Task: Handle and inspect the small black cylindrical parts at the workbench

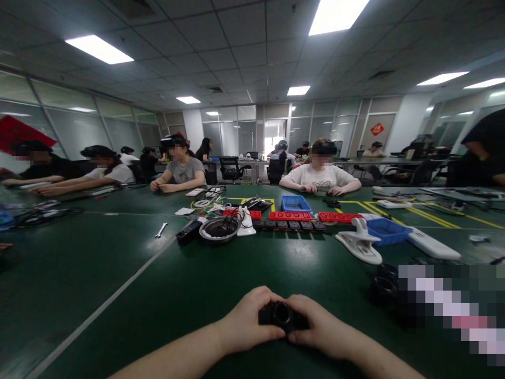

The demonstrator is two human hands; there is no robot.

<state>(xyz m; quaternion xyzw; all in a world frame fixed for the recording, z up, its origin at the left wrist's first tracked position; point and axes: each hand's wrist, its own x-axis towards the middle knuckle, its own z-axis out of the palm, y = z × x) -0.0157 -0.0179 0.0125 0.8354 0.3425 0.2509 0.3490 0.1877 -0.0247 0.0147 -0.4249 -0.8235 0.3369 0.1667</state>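
Note:
Low in the middle of the view, my left hand [249, 322] and my right hand [317, 325] close around a black object with a round, lens-like ring [282, 313] facing me. Its exact kind does not show, and my fingers cover both its ends. My thumbs press on its near side, close together. The object is just over the green tabletop [165, 310]; whether it touches cannot be made out. Off to the right lies another black item with a round opening [385, 285], partly cut off by a blurred patch.
Ahead lie a dark round bowl [219, 230], a white stand [246, 222], red strips [290, 216], a blue tray [295, 203] and a white clip-like base [361, 245]. A wrench [161, 230] rests at left. Several people sit around the tables.

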